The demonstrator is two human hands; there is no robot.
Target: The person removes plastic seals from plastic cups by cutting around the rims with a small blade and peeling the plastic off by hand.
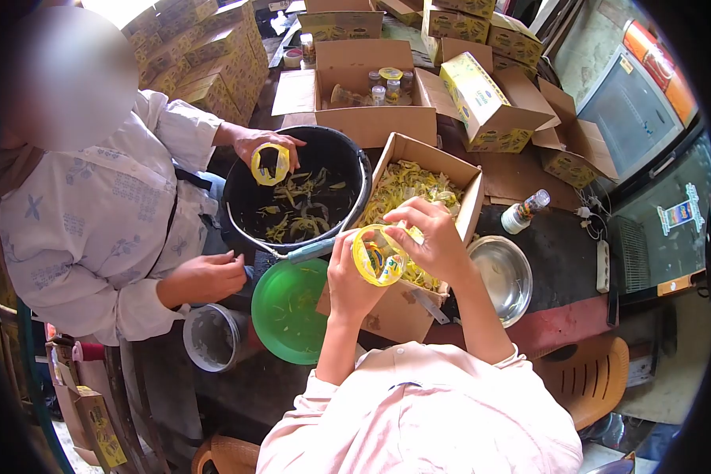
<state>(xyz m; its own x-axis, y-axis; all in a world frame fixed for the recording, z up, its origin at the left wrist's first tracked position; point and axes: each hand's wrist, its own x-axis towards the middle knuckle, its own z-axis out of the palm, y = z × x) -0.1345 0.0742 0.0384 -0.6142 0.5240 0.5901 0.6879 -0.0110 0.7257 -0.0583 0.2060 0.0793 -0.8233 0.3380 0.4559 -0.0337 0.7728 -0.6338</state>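
My left hand (351,278) is wrapped round a yellow-rimmed clear plastic cup (380,255), which has a printed label and is tilted so its opening shows. At the cup's right edge, my right hand (428,237) has its fingers bent together against the rim; whether they pinch anything small is hidden. Beneath both hands lies a cardboard box (472,207) filled with yellow-green strips (415,183). A green basin (288,316) sits just left of my left hand, with a few strips in it.
Across the table, a co-worker's hand (265,146) holds another yellow-rimmed cup over a black bucket (344,225) with strips. The co-worker's other hand (205,280) is near a grey bucket (211,338). A metal bowl (501,280), a jar (524,212) and an open carton (377,122) stand around.
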